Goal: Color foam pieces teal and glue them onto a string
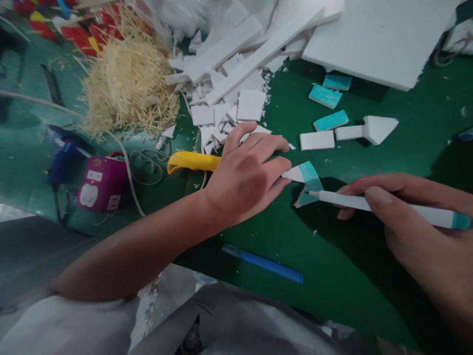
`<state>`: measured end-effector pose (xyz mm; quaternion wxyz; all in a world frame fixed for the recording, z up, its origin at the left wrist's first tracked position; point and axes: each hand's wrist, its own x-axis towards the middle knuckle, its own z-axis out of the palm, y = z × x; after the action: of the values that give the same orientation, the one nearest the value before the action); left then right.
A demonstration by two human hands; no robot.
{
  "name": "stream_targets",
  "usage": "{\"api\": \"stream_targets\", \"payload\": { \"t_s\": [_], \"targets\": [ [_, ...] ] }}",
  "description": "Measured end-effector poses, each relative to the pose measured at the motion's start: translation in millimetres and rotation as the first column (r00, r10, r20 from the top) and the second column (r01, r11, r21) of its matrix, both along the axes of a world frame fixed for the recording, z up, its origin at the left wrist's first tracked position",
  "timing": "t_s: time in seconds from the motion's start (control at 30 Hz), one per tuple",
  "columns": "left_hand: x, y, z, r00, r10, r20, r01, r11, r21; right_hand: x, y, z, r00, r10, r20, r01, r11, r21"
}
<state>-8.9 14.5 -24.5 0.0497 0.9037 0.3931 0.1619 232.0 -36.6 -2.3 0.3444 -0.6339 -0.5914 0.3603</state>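
My right hand grips a white marker pen with a teal end cap. Its tip touches a small white foam piece, partly coloured turquoise. My left hand pins the piece's white left end with its fingertips. Under that palm lies a yellow-handled tool, its far part hidden by the hand. Above the marker sit plain white foam blocks, a pointed foam piece and several turquoise-coloured foam blocks.
A blue pen cap or stick lies near the table's front edge. Foam scraps and straw heap at the back. On the left are a blue glue gun, a magenta box and cords. A large foam sheet lies at back right.
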Motion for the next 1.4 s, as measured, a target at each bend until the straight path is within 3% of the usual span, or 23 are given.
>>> {"api": "stream_targets", "payload": {
  "t_s": [0.1, 0.33, 0.5, 0.73, 0.93, 1.4],
  "targets": [
    [-0.1, 1.6, -3.1, 1.000, 0.001, 0.029, -0.002, 0.999, 0.034, 1.0, -4.3, 5.1, 1.000, -0.013, 0.005, 0.013, 1.000, -0.020],
    [0.6, 2.1, -4.2, 0.999, 0.010, 0.039, -0.011, 0.999, 0.038, -2.2, -5.7, 5.4, 0.995, 0.099, 0.024, -0.098, 0.995, -0.031],
    [1.4, 1.7, -5.2, 0.999, 0.011, 0.044, -0.013, 0.999, 0.046, 1.1, -7.6, 1.8, 0.995, 0.086, -0.046, -0.088, 0.995, -0.055],
    [0.1, 1.6, -5.3, 0.999, 0.015, 0.033, -0.017, 0.999, 0.042, -4.4, -8.3, 5.3, 0.999, 0.046, -0.016, -0.047, 0.995, -0.087],
    [1.2, 1.9, -4.4, 1.000, 0.020, 0.019, -0.020, 0.999, 0.028, -5.4, -7.0, 6.9, 0.995, 0.075, -0.061, -0.080, 0.993, -0.081],
    [0.3, 1.6, -3.5, 1.000, 0.015, 0.002, -0.015, 1.000, 0.021, -5.5, -9.7, 4.8, 0.996, 0.019, 0.087, -0.014, 0.998, -0.058]
  ]
}}
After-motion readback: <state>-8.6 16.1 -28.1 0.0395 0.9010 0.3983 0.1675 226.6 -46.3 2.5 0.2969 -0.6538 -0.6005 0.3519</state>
